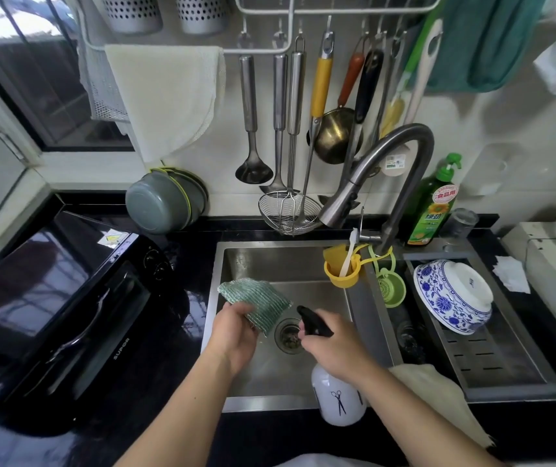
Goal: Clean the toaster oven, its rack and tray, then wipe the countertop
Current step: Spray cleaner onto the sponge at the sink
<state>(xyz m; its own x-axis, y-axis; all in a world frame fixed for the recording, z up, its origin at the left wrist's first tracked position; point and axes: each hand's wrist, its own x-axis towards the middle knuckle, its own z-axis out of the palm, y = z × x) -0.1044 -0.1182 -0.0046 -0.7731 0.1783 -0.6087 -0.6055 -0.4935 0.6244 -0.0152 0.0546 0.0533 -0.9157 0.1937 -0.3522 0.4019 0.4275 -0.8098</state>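
The black toaster oven (57,308) stands on the black countertop (189,298) at the left, its door closed. Over the steel sink (266,261), my left hand (234,335) pinches a green scouring cloth (256,303) by its lower edge. My right hand (332,342) grips the black trigger head of a white spray bottle (338,401), nozzle pointing left toward the cloth. The oven's rack and tray are not visible.
A curved faucet (387,183) arches over the sink. A blue-and-white bowl (451,294) lies on the drain tray (505,369) at the right. A green soap bottle (434,203), a yellow holder (340,269) and hanging utensils (290,129) fill the back wall. A beige cloth (438,396) drapes the sink's right edge.
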